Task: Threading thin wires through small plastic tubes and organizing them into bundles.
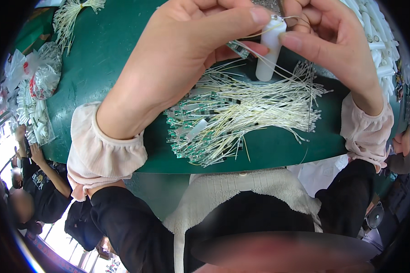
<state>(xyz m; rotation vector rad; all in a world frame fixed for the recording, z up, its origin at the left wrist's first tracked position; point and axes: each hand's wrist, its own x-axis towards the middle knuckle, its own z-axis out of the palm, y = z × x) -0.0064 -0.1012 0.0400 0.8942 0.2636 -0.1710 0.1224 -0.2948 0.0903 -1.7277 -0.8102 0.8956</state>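
A white plastic cylinder (269,54) is held tilted between my two hands above the table, with thin wires at its upper end. My left hand (187,50) is closed on it, thumb at the top, and a small green circuit board (239,50) with pale wires sticks out by its fingers. From the other side my right hand (339,50) presses its thumb on the cylinder, while a thin wire (296,18) runs to its bent fingers. Below lies a large pile of pale wires (264,109) with small green circuit boards (187,141) at their left ends.
A tied bundle of wires (73,18) lies at the far left of the green table (100,68). Clear plastic bags (45,73) sit along its left edge. Many white cylinders (378,45) are heaped at the far right. Another person (41,182) is at the left.
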